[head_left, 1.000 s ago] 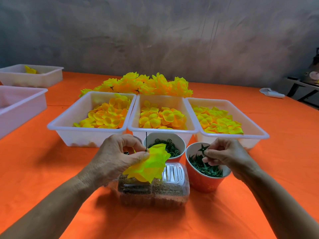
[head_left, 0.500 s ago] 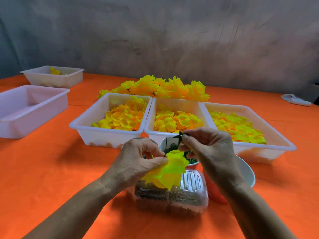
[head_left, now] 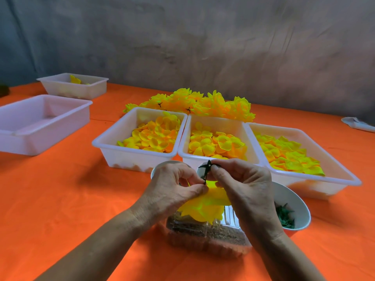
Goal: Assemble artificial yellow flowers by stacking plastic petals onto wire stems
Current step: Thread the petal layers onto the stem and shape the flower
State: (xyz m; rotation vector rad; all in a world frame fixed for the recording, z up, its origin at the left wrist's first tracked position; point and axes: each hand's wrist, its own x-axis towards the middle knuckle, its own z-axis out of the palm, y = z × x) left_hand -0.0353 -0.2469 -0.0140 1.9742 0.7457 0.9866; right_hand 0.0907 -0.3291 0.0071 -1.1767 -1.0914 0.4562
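Orange tablecloth, grey mottled wall, white object at table's far right edge

We see glossy white plastic bins of waxy yellow petals on a matt orange cloth surface, against a rough grey wall.

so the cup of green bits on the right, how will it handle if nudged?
The cup looks light: thin walls, only a shallow heap of green bits inside. It already sits tilted, so a nudge would likely tip or slide it.
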